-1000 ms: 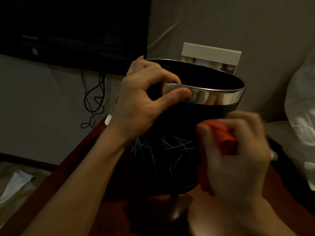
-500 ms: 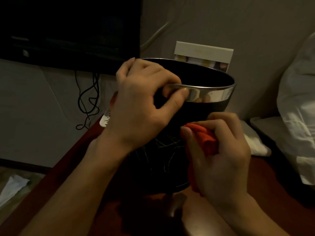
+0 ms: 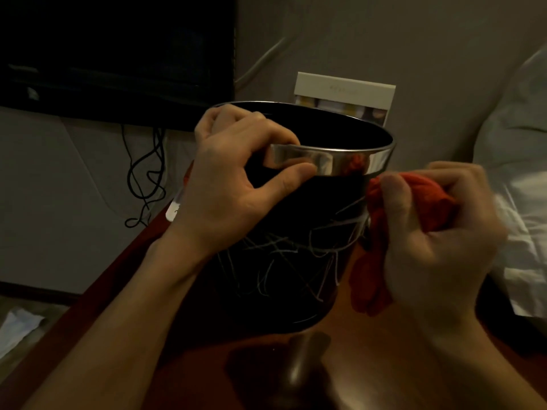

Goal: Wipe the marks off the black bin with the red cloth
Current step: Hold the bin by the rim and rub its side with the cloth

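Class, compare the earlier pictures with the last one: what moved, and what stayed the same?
The right hand, gripping the red cloth, slid from the marked front of the black bin up to its right edge, just under the shiny rim. The left hand kept pinching the rim. The white marks remain.

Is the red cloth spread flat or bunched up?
Bunched up: the right hand grips the red cloth as a wad beside the black bin.

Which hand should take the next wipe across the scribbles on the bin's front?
Right. The right hand already grips the red cloth against the black bin, beside the white marks. The left hand grips the chrome rim, steadying the bin.
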The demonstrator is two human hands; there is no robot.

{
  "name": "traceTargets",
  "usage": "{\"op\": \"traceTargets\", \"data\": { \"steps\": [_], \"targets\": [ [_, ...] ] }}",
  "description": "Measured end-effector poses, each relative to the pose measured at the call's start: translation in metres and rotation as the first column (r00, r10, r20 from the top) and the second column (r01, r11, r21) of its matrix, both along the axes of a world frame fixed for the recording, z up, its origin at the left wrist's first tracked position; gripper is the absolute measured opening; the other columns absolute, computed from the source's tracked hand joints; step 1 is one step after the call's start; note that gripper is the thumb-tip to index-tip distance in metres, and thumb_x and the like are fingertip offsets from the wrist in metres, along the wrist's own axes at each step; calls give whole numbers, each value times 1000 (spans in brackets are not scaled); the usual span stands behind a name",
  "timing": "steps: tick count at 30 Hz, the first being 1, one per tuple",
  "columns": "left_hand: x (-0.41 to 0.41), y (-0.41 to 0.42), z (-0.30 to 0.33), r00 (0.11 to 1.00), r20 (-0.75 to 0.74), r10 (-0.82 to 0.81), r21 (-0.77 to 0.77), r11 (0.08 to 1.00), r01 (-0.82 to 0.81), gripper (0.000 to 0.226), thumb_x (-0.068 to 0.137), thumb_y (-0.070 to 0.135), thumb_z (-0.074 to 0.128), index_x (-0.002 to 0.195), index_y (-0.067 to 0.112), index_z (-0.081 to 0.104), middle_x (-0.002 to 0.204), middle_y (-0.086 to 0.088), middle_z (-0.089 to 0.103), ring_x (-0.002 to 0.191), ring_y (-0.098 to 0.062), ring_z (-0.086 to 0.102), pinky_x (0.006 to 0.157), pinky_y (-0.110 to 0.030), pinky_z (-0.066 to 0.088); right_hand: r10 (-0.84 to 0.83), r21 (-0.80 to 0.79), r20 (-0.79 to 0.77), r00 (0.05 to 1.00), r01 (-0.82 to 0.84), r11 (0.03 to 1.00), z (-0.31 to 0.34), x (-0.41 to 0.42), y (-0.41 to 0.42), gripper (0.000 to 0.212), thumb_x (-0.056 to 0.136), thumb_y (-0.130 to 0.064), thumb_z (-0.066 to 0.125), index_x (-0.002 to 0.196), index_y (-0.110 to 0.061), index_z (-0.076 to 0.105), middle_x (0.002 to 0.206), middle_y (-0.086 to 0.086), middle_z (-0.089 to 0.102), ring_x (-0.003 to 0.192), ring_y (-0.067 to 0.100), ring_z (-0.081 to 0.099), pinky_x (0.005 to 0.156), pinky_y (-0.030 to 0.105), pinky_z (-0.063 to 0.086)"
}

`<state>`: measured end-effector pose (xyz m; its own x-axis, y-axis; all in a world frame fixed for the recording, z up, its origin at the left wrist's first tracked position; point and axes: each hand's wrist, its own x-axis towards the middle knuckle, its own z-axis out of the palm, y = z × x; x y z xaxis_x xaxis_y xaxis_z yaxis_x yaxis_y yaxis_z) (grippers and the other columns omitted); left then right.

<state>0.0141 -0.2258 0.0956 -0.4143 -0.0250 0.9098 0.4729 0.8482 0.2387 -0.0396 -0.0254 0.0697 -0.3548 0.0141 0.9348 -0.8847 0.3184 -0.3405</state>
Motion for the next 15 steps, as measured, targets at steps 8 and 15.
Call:
{"op": "traceTargets", "data": {
  "steps": [8,15],
  "targets": [
    [-1,-1,-1,1000,-14,-4,8,1000,4,18,85,44,65,94,31,56,86,28,47,98,12,40,95,-39,32,99,199,-34,994,-91,976,-29,10,-23,16,89,-15,71,89,-1,65,98,2,50,88,1,45,80,2,37],
    [-1,0,-1,1000,-22,-18,15,1000,18,17,85,42,66,92,31,57,84,25,49,95,7,42,96,-42,33,7,75,-33,999,-4,997,-18,-5,-13,14,94,-22,68,91,-11,60,95,4,50,87,7,47,79,7,36]
  ]
}}
